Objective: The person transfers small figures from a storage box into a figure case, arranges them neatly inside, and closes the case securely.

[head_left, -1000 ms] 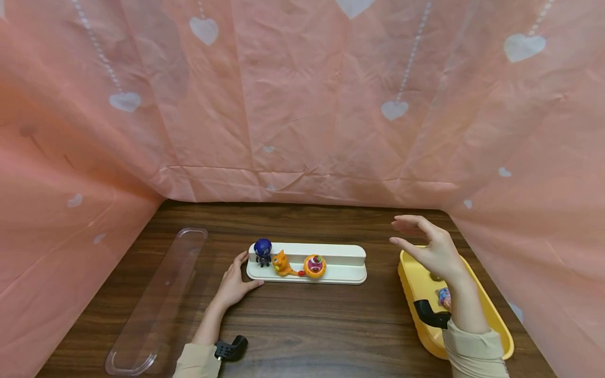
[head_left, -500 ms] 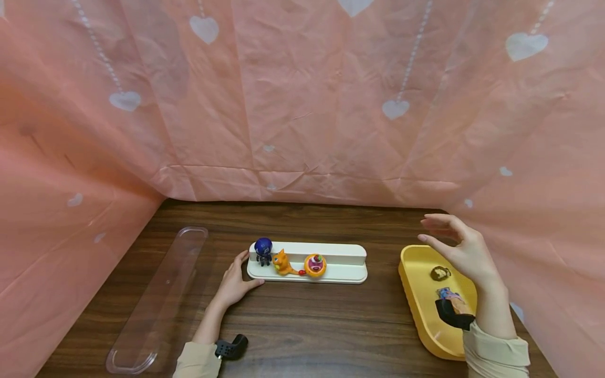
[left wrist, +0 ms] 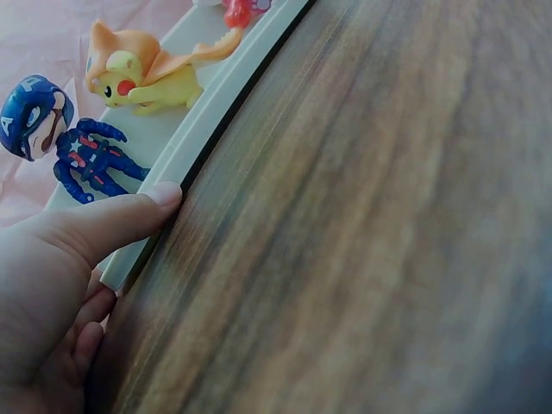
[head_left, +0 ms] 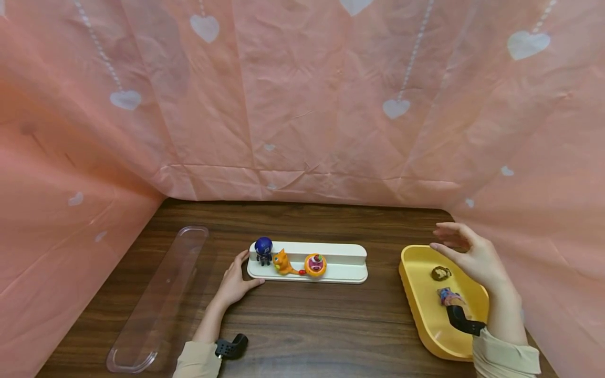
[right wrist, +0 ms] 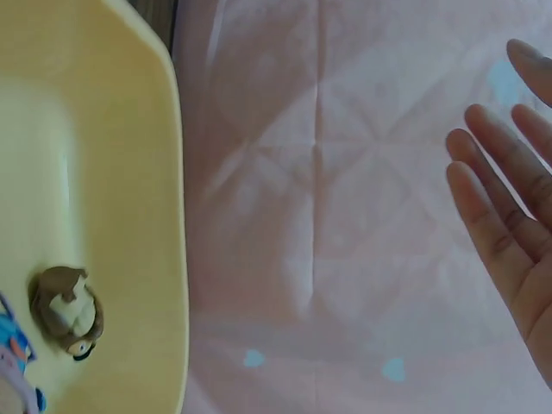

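My left hand (head_left: 233, 282) grips the left end of a white stepped display stand (head_left: 347, 272), thumb along its front edge and fingers around the end. On the stand are a blue-helmeted figurine (left wrist: 95, 151), an orange-hooded yellow figurine (left wrist: 151, 73) with a red-tipped tail, and a round orange piece (head_left: 315, 265) with a fruit-like top. Raised above the yellow bin (head_left: 423, 328), my right hand (head_left: 479, 260) has its fingers spread and holds nothing. Inside the bin lie a brown-and-cream figurine (right wrist: 69, 306) and a blue-and-pink figurine (head_left: 450, 297), partly covered by the wrist camera.
A long clear plastic cover (head_left: 158, 299) lies on the dark wooden table (head_left: 331, 325) to the left. Pink cloth (head_left: 302, 105) with white hearts hangs behind the table and along both sides.
My right hand has moved rightward over the yellow bin and dropped slightly, uncovering the brown figurine. The left hand and the stand have stayed in place.
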Motion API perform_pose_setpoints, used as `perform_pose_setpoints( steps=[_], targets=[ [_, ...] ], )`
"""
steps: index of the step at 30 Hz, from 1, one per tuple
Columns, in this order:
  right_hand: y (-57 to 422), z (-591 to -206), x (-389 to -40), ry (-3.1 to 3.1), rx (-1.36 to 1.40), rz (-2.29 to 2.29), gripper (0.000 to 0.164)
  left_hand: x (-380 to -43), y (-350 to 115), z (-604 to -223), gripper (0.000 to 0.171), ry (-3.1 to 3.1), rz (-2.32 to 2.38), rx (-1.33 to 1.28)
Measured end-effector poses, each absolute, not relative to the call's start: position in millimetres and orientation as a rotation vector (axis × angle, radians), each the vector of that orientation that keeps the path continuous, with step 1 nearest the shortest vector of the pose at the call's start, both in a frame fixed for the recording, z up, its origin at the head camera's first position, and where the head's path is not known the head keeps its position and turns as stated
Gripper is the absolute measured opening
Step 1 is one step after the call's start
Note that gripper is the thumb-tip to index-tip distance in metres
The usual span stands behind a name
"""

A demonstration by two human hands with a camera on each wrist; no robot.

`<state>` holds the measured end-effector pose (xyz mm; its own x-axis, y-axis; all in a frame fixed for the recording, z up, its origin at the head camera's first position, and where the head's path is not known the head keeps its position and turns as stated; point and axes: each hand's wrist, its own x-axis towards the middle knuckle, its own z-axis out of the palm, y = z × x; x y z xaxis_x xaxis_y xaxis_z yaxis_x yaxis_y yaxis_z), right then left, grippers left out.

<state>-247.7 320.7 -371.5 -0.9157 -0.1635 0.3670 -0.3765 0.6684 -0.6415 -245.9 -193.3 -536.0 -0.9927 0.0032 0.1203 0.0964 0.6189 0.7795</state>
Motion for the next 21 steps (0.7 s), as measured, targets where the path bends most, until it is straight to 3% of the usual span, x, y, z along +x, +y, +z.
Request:
perform_pose_setpoints(
  steps=[21],
  targets=[
    [361.0,-402.4,-249.5,-2.916,0.291,1.127,0.049,-245.8,-193.0,-535.7,0.094,-2.729,-1.325,-0.088]
  ],
)
